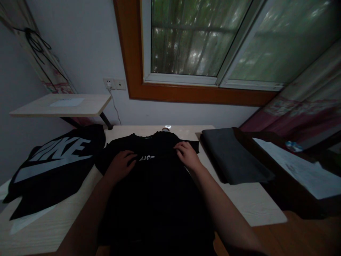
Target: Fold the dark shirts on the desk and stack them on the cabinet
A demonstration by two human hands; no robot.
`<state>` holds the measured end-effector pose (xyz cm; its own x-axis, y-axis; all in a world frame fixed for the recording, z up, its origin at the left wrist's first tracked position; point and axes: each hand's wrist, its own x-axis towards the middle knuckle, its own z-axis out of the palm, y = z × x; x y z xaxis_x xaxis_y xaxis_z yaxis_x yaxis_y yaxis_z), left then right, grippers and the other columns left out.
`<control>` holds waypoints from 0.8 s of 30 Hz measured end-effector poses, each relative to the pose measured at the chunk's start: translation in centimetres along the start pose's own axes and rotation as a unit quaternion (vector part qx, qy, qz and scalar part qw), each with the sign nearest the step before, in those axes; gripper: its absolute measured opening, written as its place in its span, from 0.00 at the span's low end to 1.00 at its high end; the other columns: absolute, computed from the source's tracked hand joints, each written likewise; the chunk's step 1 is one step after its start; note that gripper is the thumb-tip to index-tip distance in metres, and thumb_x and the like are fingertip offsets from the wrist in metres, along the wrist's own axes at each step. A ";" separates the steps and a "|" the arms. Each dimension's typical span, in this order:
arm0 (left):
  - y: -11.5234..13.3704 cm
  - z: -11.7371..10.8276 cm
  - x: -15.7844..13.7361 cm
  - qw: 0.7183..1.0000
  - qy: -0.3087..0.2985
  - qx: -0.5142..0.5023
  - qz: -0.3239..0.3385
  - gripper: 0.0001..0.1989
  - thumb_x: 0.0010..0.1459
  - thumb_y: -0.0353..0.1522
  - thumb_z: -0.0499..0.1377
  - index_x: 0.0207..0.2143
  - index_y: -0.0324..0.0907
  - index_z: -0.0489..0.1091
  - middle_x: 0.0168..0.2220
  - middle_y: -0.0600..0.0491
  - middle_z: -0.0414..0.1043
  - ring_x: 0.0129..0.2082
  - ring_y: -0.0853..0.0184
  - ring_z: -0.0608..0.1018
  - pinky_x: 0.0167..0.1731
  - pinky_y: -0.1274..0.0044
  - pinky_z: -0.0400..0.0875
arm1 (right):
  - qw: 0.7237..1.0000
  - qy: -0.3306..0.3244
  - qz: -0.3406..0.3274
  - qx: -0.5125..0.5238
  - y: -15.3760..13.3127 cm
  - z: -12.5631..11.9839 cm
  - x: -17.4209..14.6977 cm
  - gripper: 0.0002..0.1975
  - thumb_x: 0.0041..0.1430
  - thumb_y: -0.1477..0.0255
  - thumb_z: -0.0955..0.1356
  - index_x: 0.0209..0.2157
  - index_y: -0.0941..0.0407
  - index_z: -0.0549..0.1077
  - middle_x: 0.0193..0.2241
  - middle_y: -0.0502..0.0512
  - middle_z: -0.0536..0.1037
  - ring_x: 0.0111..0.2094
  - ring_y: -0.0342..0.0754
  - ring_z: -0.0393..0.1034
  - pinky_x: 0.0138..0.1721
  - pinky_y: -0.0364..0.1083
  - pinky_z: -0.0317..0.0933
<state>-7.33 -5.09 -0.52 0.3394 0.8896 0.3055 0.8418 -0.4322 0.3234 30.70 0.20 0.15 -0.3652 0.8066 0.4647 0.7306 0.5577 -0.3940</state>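
A black short-sleeved T-shirt is spread on the pale table, its collar toward the wall and small light lettering across its chest. My left hand is on the chest left of the lettering, fingers bent inward and closed on the cloth. Opposite it, my right hand rests near the right sleeve, with fingertips and thumb pinching the fabric. Dark cloth and dim light partly hide the fingertips. The lower part of the shirt runs down between my forearms to the near table edge.
A black garment with large grey lettering lies at left, below a raised shelf. At right is a folded dark grey cloth. A small round object stands behind the collar. The table meets the window wall.
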 end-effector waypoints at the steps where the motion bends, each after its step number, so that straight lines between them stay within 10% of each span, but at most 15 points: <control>1: 0.0 0.0 0.0 1.000 -0.001 -0.001 0.002 0.16 0.67 0.39 0.54 0.52 0.47 0.76 0.54 0.47 0.74 0.54 0.57 0.75 0.58 0.60 0.69 | 1.000 -0.019 0.000 -0.003 0.1 0.3 0.0 0.13 0.63 0.75 0.64 0.45 0.50 0.78 0.46 0.56 0.76 0.49 0.55 0.67 0.53 0.55 0.64; 24: -1.0 -0.5 -0.1 0.992 0.069 0.049 -0.092 0.20 0.69 0.37 0.48 0.58 0.45 0.69 0.55 0.45 0.71 0.55 0.56 0.72 0.60 0.60 0.67 | 0.993 -0.036 0.098 -0.056 4.7 -0.8 -0.3 0.06 0.57 0.76 0.68 0.35 0.52 0.76 0.43 0.54 0.78 0.45 0.53 0.68 0.49 0.51 0.62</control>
<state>-8.37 -4.80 -0.41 0.1220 0.9202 0.3718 0.9233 -0.2427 0.2976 34.76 2.44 -1.21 -0.2478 0.9117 0.3279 0.8498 0.3670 -0.3783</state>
